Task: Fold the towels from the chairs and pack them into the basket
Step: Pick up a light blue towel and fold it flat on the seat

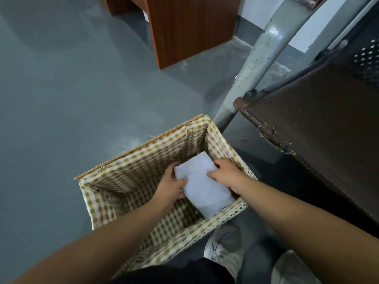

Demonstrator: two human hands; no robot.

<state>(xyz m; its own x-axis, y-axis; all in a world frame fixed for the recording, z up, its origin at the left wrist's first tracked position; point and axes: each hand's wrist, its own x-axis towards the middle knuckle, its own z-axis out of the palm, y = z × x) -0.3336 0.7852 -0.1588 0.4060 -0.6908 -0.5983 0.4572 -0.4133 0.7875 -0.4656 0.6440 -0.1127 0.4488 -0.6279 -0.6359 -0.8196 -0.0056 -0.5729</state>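
She's packing now: left hand [171, 186] and right hand [226, 173] are gripping 1 folded white towel [202, 187] by its sides, inside the gingham-lined basket [143, 158]. Next, I'd guess, she's setting it flat and letting go.

Towel [202, 186]: white terry cloth, matt, soft nap. Basket [141, 143]: woven straw rim, gingham cloth lining, openwork weave on near wall. Chair seat [320, 128]: dark brown woven material, frayed edge. Chair leg [264, 52]: grey painted metal, chipped. Cabinet [190, 27]: wood-grain veneer, smooth. Floor [61, 89]: grey, matt.
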